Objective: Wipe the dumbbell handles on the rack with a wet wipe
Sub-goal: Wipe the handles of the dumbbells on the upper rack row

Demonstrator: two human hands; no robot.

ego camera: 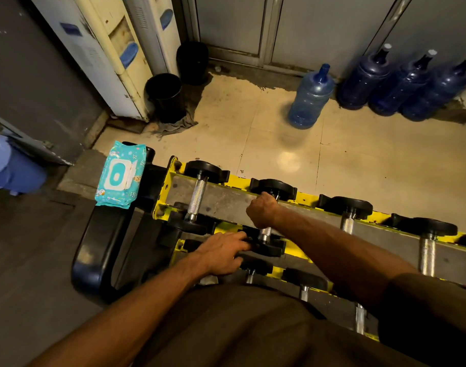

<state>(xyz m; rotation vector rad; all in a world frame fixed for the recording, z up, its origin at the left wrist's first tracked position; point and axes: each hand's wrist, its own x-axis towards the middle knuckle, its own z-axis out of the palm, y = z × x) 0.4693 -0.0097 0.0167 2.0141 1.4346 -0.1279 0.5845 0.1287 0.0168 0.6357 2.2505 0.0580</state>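
Wiping seems early: right hand [262, 210] fists the second dumbbell's handle [265, 232], left hand [223, 252] lies flat steadying its plate [271, 249].

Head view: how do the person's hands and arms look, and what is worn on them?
The left hand and the right hand are bare, with no glove, ring or watch visible. Both forearms are bare too. A short dark brown sleeve covers the right upper arm; the left arm shows no sleeve in the picture.
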